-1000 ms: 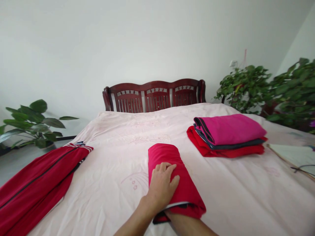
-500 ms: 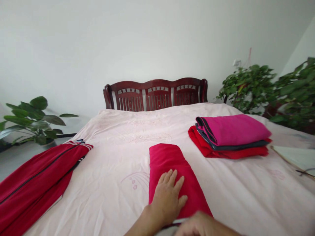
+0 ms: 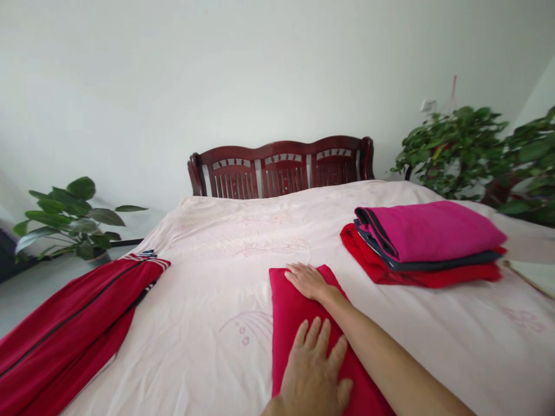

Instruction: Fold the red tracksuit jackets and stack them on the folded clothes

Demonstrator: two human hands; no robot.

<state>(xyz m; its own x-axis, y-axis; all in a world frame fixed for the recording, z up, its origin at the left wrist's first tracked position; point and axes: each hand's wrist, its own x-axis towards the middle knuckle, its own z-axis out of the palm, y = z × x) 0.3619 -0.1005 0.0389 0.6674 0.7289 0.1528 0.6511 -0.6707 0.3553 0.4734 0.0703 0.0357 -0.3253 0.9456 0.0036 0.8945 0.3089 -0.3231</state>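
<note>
At lower centre, the right hand [image 3: 307,281], newly shifted up the red cloth [image 3: 287,326], and left hand [image 3: 313,372] lie flat, ungrasping, apparently smoothing it.

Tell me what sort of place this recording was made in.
Most likely a bedroom in a home: a pale patterned sheet spread wide like bedding, what looks like a dark wooden headboard beyond it, and a pile of folded clothes on the sheet.
</note>
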